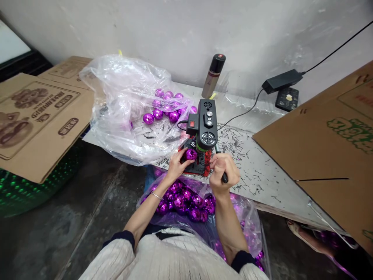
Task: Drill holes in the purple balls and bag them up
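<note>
A shiny purple mirror ball (191, 154) sits under the head of a small black bench machine (207, 123). My left hand (176, 165) holds this ball between thumb and fingers at the machine's base (196, 168). My right hand (223, 170) is wrapped around the machine's lever handle (224, 177), whose black end pokes out below the fist. In my lap, a clear plastic bag (241, 221) bulges with many purple balls (179, 201). More purple balls (158, 113) lie by another clear bag (125, 97) on the table left of the machine.
Black scraps litter the tabletop (262, 171). A spray can (214, 76) stands behind the machine. A power adapter (282, 81) and cable hang at the right, near a large cardboard box (329, 132). Another cardboard box (46, 112) is at left. Someone's foot (305, 237) shows lower right.
</note>
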